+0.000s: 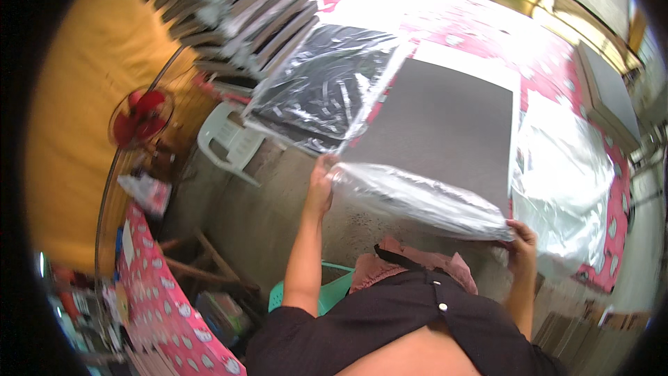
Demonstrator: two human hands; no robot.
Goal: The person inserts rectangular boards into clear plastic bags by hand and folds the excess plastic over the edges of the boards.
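Observation:
A large dark grey panel with a white border [445, 122] lies on the table in front of me. At its near edge a clear plastic bag [417, 198] is bunched into a long band that spans the panel's width. My left hand [321, 182] is closed on the left end of this plastic, and my right hand [522, 237] grips its right end. Whether the panel's near edge sits inside the plastic I cannot tell. Left of it lies a similar dark panel wrapped in clear plastic [330, 87]. To the right is a pile of clear plastic bags [563, 174].
A tall stack of wrapped panels [243, 14] rises at the far left. Pink patterned cloth [550, 52] covers the table. Another panel block [605, 94] stands at the far right. A white plastic chair [233, 139], a red fan [142, 118] and a green plastic seat [334, 285] are nearby.

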